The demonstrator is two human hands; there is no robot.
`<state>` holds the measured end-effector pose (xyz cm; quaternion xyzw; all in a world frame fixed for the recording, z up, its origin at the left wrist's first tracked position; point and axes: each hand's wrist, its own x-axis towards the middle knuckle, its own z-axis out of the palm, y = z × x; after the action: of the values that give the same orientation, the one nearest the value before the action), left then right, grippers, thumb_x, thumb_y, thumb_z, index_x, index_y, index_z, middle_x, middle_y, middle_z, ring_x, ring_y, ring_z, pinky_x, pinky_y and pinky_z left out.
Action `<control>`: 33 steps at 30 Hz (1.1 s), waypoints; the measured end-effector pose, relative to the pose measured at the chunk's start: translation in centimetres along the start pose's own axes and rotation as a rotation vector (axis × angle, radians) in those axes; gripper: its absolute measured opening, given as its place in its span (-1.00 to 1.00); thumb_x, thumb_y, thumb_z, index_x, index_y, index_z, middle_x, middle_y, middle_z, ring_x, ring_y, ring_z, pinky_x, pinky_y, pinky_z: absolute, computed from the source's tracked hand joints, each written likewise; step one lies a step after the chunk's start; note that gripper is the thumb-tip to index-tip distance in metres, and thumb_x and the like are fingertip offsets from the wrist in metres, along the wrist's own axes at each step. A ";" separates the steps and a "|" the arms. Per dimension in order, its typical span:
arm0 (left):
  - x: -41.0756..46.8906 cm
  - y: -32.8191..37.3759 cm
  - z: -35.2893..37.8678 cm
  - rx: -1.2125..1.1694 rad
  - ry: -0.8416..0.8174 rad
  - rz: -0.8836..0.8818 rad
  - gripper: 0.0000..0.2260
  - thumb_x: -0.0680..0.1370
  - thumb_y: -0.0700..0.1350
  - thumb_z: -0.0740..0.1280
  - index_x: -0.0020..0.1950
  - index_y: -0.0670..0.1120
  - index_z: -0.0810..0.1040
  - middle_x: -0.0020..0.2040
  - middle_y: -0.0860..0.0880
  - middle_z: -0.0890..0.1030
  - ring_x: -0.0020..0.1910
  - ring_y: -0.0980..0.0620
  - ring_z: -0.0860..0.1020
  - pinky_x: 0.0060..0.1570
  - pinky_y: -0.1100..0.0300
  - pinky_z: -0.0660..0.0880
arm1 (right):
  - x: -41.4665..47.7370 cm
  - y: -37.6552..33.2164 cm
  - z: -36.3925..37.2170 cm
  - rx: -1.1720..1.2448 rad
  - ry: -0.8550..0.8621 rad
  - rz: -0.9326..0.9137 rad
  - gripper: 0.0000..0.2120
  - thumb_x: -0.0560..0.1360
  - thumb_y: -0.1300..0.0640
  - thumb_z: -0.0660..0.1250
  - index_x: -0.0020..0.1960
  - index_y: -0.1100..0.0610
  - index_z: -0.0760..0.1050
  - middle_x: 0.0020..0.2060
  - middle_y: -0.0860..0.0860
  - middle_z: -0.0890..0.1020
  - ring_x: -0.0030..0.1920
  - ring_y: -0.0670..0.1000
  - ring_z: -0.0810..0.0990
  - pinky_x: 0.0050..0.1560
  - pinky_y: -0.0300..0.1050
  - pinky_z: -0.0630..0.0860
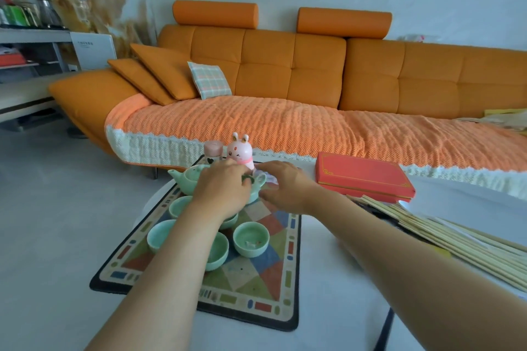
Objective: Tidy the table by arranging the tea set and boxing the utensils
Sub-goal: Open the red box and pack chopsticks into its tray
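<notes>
A pale green teapot (186, 178) stands at the far end of a patchwork mat (256, 288) on the white table. A second green vessel (258, 184) sits beside it, mostly hidden by my left hand (221, 191), whose fingers curl over its lid. My right hand (285, 185) reaches to the same vessel from the right, fingers spread along its side. Several green teacups (251, 238) are grouped on the mat under my left forearm. A bundle of pale chopsticks (445, 236) lies on the table at the right, near a red box (363, 175).
A pink rabbit figure (241, 152) and a small pink-capped bottle (213, 151) stand at the mat's far edge. An orange sofa (285, 80) with a knitted cover runs close behind the table. Grey floor lies to the left.
</notes>
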<state>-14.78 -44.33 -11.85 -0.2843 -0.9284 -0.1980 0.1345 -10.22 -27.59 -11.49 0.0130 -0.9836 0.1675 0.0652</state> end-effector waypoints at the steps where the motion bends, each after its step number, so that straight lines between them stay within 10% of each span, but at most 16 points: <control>1: 0.2 1.1 -0.1 -0.022 0.020 0.007 -0.72 0.60 -0.05 0.21 0.26 0.00 0.58 0.24 -0.04 0.54 0.18 -0.09 0.46 0.16 -0.02 0.41 | -0.8 0.7 -0.9 0.016 0.026 0.008 -0.44 0.52 -0.06 0.30 0.49 -0.05 0.29 0.44 -0.01 0.39 0.44 0.08 0.32 0.42 0.13 0.27; 9: 0.7 13.3 3.3 -0.200 -0.106 0.202 -0.72 0.61 -0.06 0.19 0.29 0.01 0.55 0.26 0.03 0.51 0.26 -0.02 0.43 0.24 0.01 0.41 | -11.5 10.8 -6.7 0.111 0.150 0.313 -0.67 0.55 0.17 0.23 0.27 -0.05 0.54 0.16 -0.01 0.62 0.02 0.01 0.60 0.05 -0.13 0.54; 16: -0.6 21.4 8.2 -0.162 -0.302 0.404 -0.67 0.64 -0.05 0.18 0.40 0.04 0.47 0.36 0.06 0.46 0.33 0.00 0.35 0.31 0.02 0.33 | -18.3 18.8 -9.6 -0.064 0.045 0.547 -0.56 0.47 0.21 0.21 0.31 -0.08 0.49 0.22 -0.07 0.54 0.20 -0.01 0.51 0.25 -0.08 0.46; 22: -0.6 22.9 10.9 -0.018 -0.525 0.323 -0.54 0.63 0.12 0.14 0.54 0.13 0.24 0.59 0.08 0.07 0.56 -0.03 -0.02 0.47 -0.15 0.09 | -20.6 21.2 -9.1 -0.155 -0.030 0.512 -0.60 0.49 0.01 0.25 0.32 -0.15 0.46 0.24 -0.01 0.44 0.24 0.06 0.43 0.24 0.01 0.43; 33: -1.5 23.3 9.9 -0.025 -0.520 0.327 -0.57 0.60 0.09 0.20 0.48 0.13 0.34 0.50 0.09 0.30 0.47 0.02 0.24 0.35 0.03 0.26 | -20.9 21.0 -9.6 -0.044 -0.013 0.394 -0.71 0.48 0.11 0.30 0.16 -0.13 0.58 0.17 -0.11 0.58 0.11 -0.05 0.50 0.08 -0.20 0.39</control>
<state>-1.40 -22.89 -14.32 -0.4726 -0.8711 -0.1058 -0.0813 10.65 -4.50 -12.21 -0.1799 -0.9710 0.1553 0.0250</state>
